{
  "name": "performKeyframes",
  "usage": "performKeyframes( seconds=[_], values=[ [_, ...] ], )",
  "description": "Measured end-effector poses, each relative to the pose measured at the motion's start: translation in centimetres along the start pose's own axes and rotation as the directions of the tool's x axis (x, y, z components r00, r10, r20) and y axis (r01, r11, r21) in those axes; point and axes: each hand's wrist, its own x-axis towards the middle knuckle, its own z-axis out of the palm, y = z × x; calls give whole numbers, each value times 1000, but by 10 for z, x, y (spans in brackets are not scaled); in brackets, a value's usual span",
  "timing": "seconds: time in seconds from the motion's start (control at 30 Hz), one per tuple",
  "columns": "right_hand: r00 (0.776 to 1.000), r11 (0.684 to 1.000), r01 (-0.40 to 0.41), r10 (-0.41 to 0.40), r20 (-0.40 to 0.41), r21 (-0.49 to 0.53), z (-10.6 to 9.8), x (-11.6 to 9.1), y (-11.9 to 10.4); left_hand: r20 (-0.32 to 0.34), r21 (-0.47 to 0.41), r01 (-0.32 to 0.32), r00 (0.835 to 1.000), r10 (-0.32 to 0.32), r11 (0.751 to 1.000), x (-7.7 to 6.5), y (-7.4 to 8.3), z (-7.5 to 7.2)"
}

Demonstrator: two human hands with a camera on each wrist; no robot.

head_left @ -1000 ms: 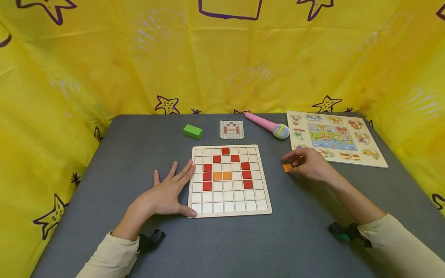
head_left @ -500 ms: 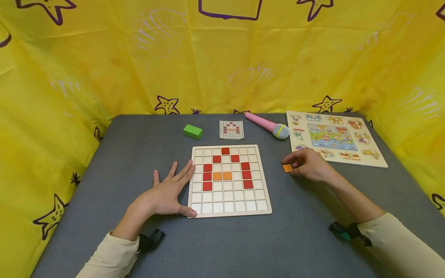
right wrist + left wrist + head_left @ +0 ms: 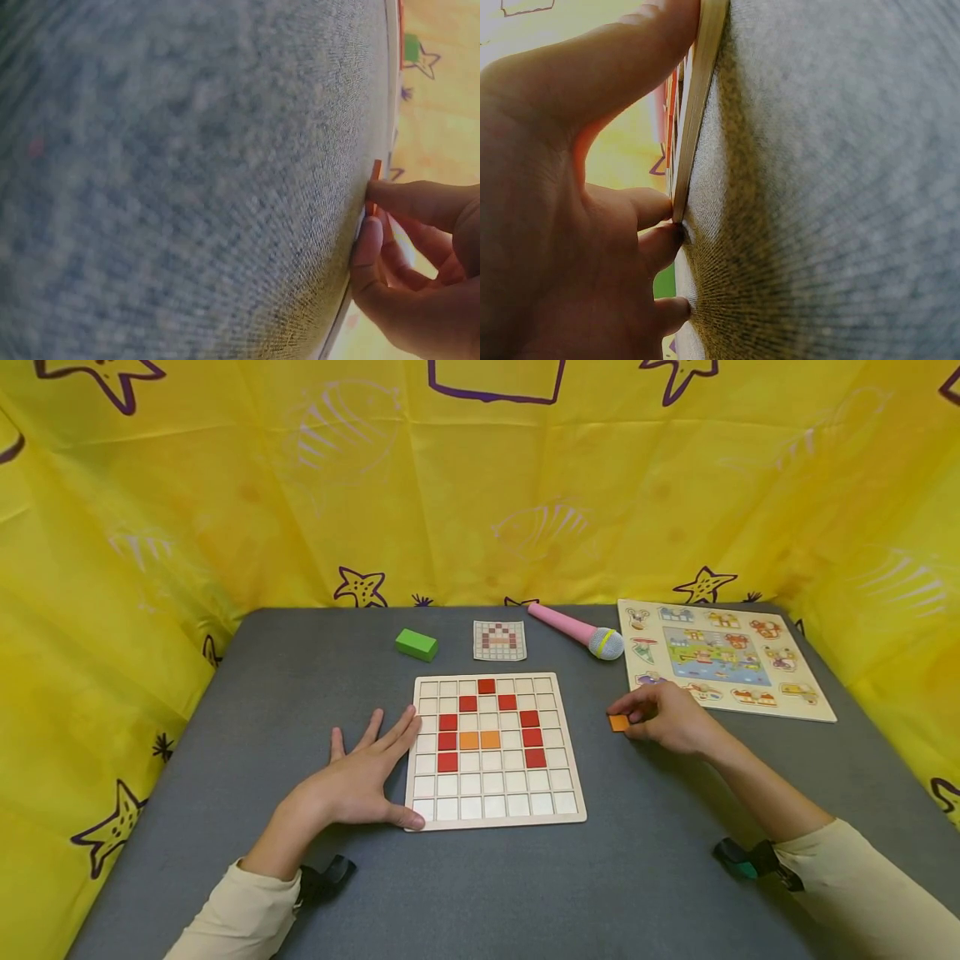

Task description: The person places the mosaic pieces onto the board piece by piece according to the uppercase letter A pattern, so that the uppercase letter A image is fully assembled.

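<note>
My right hand (image 3: 671, 718) pinches a small square orange tile (image 3: 617, 723) between thumb and fingertips, right of the board. In the right wrist view the orange tile (image 3: 376, 171) stands out past the index fingertip, close over the grey surface. A wooden grid board (image 3: 495, 810) lies flat in the middle. Several red tiles (image 3: 487, 686) form an arch in its cells, with two orange tiles (image 3: 479, 740) side by side inside the arch. My left hand (image 3: 356, 781) is spread at the board's left edge, its thumb on the near corner and fingertips touching the side.
Behind the board lie a green block (image 3: 416, 644), a small printed pattern card (image 3: 499, 641) and a pink toy microphone (image 3: 573, 628). A picture puzzle board (image 3: 810, 693) is at the back right. Yellow printed cloth (image 3: 450, 485) hangs around the grey table (image 3: 495, 893).
The orange tile in my right hand has shifted very slightly to the left with the fingertips. My left hand and the grid board have stayed where they were.
</note>
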Motion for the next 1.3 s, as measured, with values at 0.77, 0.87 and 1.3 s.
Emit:
performKeyframes(
  seconds=[0.77,0.87,1.3],
  values=[
    [999,999,37,-37,-21,2,2,0,-11,0,4,8,1000,-8,1000,1,0,0],
    [999,999,35,-35,-25,4,2,1,-14,1,7,9,1000,-9,1000,1,0,0],
    [996,996,85,-85,-37,8,11,9,-30,4,8,11,1000,-11,1000,1,0,0]
  ],
)
